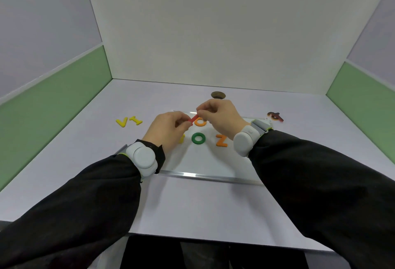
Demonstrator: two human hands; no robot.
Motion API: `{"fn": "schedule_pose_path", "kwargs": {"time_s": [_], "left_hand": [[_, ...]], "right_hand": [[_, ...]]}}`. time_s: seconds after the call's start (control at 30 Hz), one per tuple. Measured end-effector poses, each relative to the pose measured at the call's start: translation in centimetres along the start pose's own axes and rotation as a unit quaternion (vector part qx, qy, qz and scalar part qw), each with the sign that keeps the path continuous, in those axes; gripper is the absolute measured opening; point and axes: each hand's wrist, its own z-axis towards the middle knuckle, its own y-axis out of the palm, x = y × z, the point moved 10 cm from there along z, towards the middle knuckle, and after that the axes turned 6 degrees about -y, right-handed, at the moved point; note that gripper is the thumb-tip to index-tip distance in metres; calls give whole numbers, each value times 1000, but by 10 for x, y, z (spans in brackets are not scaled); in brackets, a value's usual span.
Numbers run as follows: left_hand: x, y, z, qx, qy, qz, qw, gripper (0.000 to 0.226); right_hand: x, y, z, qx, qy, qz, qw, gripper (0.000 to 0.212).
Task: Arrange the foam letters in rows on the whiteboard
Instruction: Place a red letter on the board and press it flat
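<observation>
Left hand [168, 128] and right hand [218, 112] each pinched an end of a red letter [193, 119] above the whiteboard [205, 161], likely orienting it. On the board: green O [198, 138], orange Z [221, 140]. Yellow letters [128, 121] waited left of it on the table [85, 151].

A brown round hole [218, 94] sits in the table [192, 209].

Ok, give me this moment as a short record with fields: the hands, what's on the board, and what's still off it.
held: red foam piece, pinched at its ends by left hand and right hand
on whiteboard: orange O, green O, orange Z, a yellow letter mostly hidden by the left hand
off board, left: yellow V, yellow I
off board, right: dark red letters, shapes unclear
</observation>
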Motion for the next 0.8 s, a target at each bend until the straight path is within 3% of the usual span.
{"fn": "schedule_pose_path", "kwargs": {"time_s": [0.5,0.67,0.8], "left_hand": [[66,74,-9,-47,46,41,997,16],[75,94,-12,-73,38,34,996,18],[82,109,-15,-85,41,97,991,25]], "right_hand": [[42,-76,-33,13,38,-18,999,16],[52,-85,-40,-17,46,-25,998,14],[60,-95,-46,-15,56,-45,997,13]]}}
